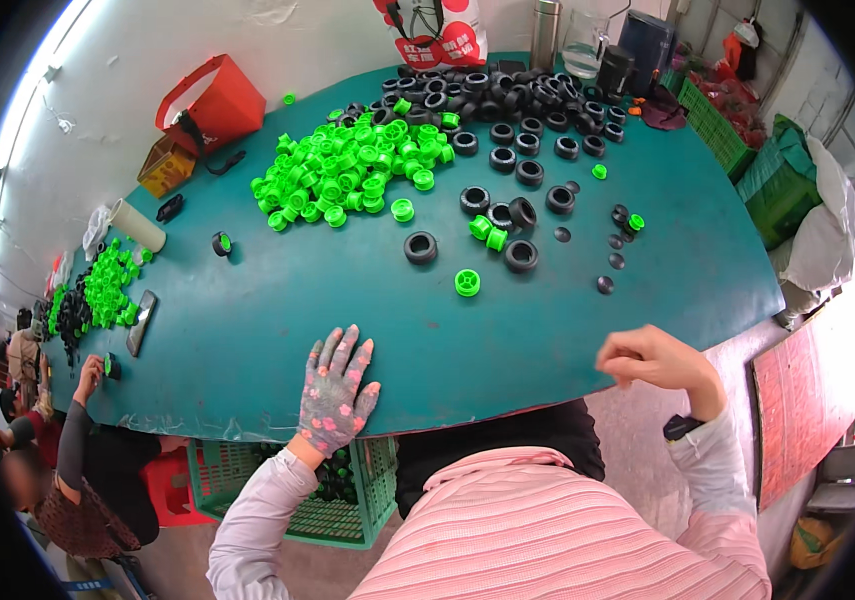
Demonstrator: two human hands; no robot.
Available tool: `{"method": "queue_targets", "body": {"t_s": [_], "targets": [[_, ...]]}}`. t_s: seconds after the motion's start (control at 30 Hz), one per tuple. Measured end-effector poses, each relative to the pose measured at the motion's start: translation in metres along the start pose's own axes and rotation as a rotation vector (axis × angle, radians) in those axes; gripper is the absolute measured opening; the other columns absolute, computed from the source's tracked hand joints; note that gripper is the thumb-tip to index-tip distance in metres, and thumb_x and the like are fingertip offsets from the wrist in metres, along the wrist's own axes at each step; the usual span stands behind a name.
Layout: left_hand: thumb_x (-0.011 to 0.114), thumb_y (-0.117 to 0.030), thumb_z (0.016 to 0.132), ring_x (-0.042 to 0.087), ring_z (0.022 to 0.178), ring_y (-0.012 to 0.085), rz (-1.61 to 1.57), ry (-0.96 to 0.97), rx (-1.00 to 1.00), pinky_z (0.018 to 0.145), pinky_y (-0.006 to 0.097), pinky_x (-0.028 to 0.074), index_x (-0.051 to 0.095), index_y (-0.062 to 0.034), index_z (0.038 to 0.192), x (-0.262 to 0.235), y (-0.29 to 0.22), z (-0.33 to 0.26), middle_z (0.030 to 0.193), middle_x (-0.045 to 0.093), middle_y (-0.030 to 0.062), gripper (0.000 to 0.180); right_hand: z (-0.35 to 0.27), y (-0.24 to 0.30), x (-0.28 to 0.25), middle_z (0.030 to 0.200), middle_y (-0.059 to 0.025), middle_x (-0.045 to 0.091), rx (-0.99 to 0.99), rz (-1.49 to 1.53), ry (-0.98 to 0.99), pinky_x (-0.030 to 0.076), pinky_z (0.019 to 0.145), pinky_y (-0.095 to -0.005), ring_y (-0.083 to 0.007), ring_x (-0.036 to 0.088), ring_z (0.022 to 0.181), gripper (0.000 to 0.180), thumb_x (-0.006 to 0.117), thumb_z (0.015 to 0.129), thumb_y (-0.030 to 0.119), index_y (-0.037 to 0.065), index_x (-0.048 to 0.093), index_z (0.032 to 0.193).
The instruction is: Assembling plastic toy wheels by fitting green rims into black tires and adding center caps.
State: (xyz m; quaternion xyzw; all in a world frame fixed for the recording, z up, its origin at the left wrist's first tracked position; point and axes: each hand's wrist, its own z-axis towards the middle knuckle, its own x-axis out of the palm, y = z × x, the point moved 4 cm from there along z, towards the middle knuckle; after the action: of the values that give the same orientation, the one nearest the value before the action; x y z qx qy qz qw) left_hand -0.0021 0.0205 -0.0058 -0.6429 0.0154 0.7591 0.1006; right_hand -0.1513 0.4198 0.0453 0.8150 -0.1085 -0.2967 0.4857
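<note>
At far left, a co-worker's hand (93, 374) grips a black ring with a bright green centre (112, 367) at the edge of the table (232, 345), whose smooth, dull green top curves outward in this wide view. Just beyond lie a flat dark phone (142, 322), a small pile of glossy green hubs (115, 283) and a cream cylinder (137, 226) lying tilted. Farther back stand a mustard box (166, 167) and a stiff red bag (211, 100).

Below the table edge sits a green lattice crate (379, 492) (black pieces show inside). Above it, the left hand rests palm down on the table in a thin grey glove with a pink flower pattern, its fingertips bare; the hand (333, 393) is empty, the fingers moderately spread.

Beyond this hand rises the main heap of spool-shaped plastic hubs (347, 168); behind it and to its right gather matte black, ring-shaped tyres (529, 173). A lone hub (466, 283), its spokes facing up, lies apart in front, near a loose tyre (521, 256).

The right hand (651, 358), ungloved, is at the near edge, its fingers curled inward; whether they hold anything cannot be told. Small domed black discs (604, 285) lie beyond it. At far right are a green basket (715, 128) and a crinkled, pale plastic sack (827, 215).
</note>
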Motion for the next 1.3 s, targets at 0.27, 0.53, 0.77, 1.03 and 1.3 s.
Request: {"method": "queue_targets", "body": {"t_s": [0.27,0.53,0.77,1.03,1.3], "targets": [[0.062,-0.031,0.092,0.036,0.143,0.0396,-0.065,-0.013,-0.006,0.118,0.055,0.027,0.048,-0.0042,0.145,-0.003,0.002,-0.003,0.154,0.04,0.019,0.061,0.154,0.057,0.046,0.106,-0.0148,0.065,-0.314,-0.674,-0.377,0.053,0.075,-0.047,-0.0349,0.068,0.086,0.053,0.075,0.087,0.031,0.008,0.05,0.128],[0.07,-0.034,0.089,0.05,0.129,0.0355,-0.158,0.181,-0.022,0.106,0.049,0.043,0.052,-0.0068,0.141,-0.025,0.014,0.025,0.143,0.05,0.0165,0.062,0.182,0.037,0.066,0.097,-0.0128,0.061,-0.293,-0.754,-0.358,0.053,0.066,-0.0472,-0.0355,0.067,0.081,0.04,0.073,0.088,0.026,0.01,0.048,0.115],[0.078,-0.022,0.083,0.062,0.107,0.0391,-0.171,-0.074,-0.041,0.092,0.045,0.054,0.057,-0.0057,0.131,-0.024,-0.005,0.16,0.13,0.057,0.0175,0.055,0.175,0.029,0.051,0.096,-0.0112,0.06,-0.293,-0.626,-0.401,0.054,0.067,-0.0477,-0.0336,0.068,0.08,0.039,0.073,0.088,0.025,0.011,0.05,0.116],[0.071,-0.026,0.094,0.065,0.111,0.0338,-1.452,0.29,-0.426,0.093,0.041,0.056,0.046,-0.0052,0.146,0.033,0.005,0.162,0.13,0.059,0.0204,0.062,0.166,0.025,0.038,0.095,-0.0114,0.061,-0.316,-0.399,-0.332,0.052,0.068,-0.046,-0.0324,0.066,0.077,0.038,0.075,0.087,0.023,0.011,0.056,0.118],[0.061,-0.026,0.102,0.064,0.119,0.0368,-2.218,-0.056,-0.627,0.098,0.046,0.056,0.036,-0.0025,0.152,0.049,-0.027,0.116,0.14,0.055,0.0237,0.06,0.18,0.022,0.039,0.086,-0.0128,0.066,-0.081,0.141,-0.277,0.048,0.065,-0.0373,-0.0262,0.062,0.069,0.033,0.073,0.089,0.016,0.005,0.058,0.116]]}}
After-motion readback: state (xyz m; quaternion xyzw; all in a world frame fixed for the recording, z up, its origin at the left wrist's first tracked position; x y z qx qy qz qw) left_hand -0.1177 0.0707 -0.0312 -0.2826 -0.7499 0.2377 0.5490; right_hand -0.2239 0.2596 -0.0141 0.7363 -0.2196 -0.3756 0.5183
